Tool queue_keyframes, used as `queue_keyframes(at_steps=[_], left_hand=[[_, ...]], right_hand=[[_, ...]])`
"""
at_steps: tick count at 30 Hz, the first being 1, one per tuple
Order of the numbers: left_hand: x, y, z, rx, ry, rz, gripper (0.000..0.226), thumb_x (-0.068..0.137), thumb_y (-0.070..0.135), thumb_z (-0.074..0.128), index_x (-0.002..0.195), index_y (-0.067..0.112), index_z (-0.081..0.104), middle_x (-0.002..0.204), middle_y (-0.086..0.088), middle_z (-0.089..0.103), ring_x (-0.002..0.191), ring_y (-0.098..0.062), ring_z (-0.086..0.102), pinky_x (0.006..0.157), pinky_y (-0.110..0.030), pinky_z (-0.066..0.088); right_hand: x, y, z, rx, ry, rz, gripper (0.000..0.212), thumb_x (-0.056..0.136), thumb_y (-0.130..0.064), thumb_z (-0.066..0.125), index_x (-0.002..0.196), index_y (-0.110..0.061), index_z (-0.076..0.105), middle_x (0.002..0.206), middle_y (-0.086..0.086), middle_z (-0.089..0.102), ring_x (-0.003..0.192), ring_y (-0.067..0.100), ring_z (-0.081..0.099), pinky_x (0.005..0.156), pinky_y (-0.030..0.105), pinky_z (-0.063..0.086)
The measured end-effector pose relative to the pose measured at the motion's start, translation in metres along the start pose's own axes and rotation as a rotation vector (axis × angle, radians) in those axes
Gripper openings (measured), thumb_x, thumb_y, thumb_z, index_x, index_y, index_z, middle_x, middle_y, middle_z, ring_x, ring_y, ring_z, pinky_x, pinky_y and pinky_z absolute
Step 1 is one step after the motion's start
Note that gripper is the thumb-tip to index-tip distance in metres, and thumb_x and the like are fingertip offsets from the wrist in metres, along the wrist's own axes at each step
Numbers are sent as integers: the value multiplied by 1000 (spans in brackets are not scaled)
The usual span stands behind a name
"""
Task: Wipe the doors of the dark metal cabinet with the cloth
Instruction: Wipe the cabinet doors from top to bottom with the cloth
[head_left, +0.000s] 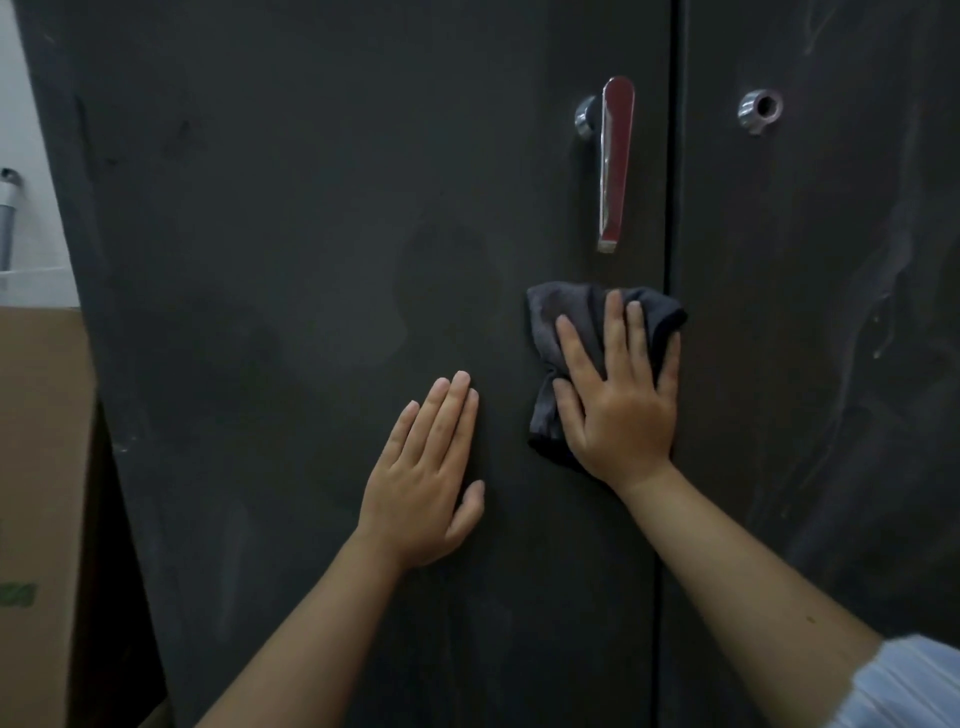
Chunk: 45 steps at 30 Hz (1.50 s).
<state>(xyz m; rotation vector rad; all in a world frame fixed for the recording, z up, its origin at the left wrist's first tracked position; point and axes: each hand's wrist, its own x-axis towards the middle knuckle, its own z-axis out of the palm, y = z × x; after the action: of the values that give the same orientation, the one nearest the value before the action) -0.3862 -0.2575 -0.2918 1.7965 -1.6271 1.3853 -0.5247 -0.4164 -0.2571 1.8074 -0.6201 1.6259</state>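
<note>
Hidden or cut off: the cabinet (311, 260) fills nearly the whole view, its top and bottom running out of sight; the lower part of the cloth (571, 332) is covered by the palm pressing it.
Hard to make out: pale smears and streaks on the right door (831, 312), too faint to say what they are.
Cloth: dark grey, bunched, flat against the left door (260, 208) just below the handle (615, 166), its right edge reaching the seam between the doors.
Right hand (618, 400): fingers straight and spread, pressing the cloth onto the door; a pale blue sleeve (904, 686) shows at the lower right corner.
Left hand (426, 478): flat on the bare left door beside the cloth, fingers straight and together, holding nothing.
Handle: shiny metal lever hanging straight down near the left door's right edge.
Lock (759, 109): round metal fitting on the right door, level with the top of the handle.
Box (36, 467): cardboard, at the cabinet's left side, cut off by the frame; what it holds cannot be seen.
Pipe (8, 218): grey, above the box, mostly out of view.
</note>
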Motion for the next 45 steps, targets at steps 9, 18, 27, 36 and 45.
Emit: queue_keyframes(at_steps=[9,18,27,36,45], left_hand=[[-10,1,5,33,53,-69,72,81,38,38,141,-1,30,149,-18,24,140,-28,18,111,-47,17],[-73,5,16,44,-18,-216,74,79,37,40,141,-2,31,149,-19,20,139,-30,17,111,-50,13],[-125,-12,18,39,-94,-275,75,79,36,40,143,0,26,150,-19,17,140,-31,13,112,-48,10],[-164,-28,28,-12,-126,-218,76,79,37,40,143,1,21,150,-18,17,144,-21,-3,113,-44,11],[-187,-42,23,-9,-161,-220,76,78,38,40,143,2,20,150,-19,17,143,-24,0,112,-46,11]], right_hand=[[-116,-24,5,72,-80,-297,46,94,-38,40,140,-30,39,146,14,35,140,29,26,108,56,17],[-221,-45,-6,106,-265,-443,44,100,-24,25,127,-37,58,151,7,33,131,20,38,108,53,17],[-83,-72,-1,133,-46,44,42,94,-27,46,135,-28,50,145,16,40,135,32,34,105,62,20],[-244,-134,-1,144,-268,-487,47,87,-26,46,132,-35,53,145,5,37,135,18,33,111,55,11],[-207,-128,-1,139,-177,-381,44,93,-21,40,135,-33,51,148,6,34,137,20,32,104,59,25]])
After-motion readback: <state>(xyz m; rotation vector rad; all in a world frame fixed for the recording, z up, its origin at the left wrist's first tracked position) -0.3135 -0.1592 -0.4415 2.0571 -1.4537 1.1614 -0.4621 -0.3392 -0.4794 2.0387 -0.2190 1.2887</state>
